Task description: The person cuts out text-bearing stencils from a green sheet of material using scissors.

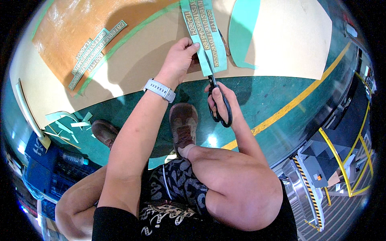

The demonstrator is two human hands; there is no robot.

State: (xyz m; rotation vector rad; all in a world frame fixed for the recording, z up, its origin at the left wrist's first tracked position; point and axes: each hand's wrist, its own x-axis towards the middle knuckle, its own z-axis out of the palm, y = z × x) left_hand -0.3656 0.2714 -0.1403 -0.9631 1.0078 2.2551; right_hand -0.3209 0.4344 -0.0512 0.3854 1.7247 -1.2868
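My left hand pinches the left edge of a light green stencil sheet with rows of cut-out characters, thumb on top. Black-handled scissors are in my right hand, fingers through and around the loops. Their blades point away from me and lie along the sheet's near end, between its left strip and the lettered part. How far the blades are apart cannot be made out. Beneath the sheet is a large brown paper surface. Similar lettered stencil strips lie on its shiny orange-brown area at left.
A white sheet with a green one beside it lies at right. Green scraps litter the green floor at left, near a blue crate and plastic bottle. A yellow floor line and yellow railing are at right.
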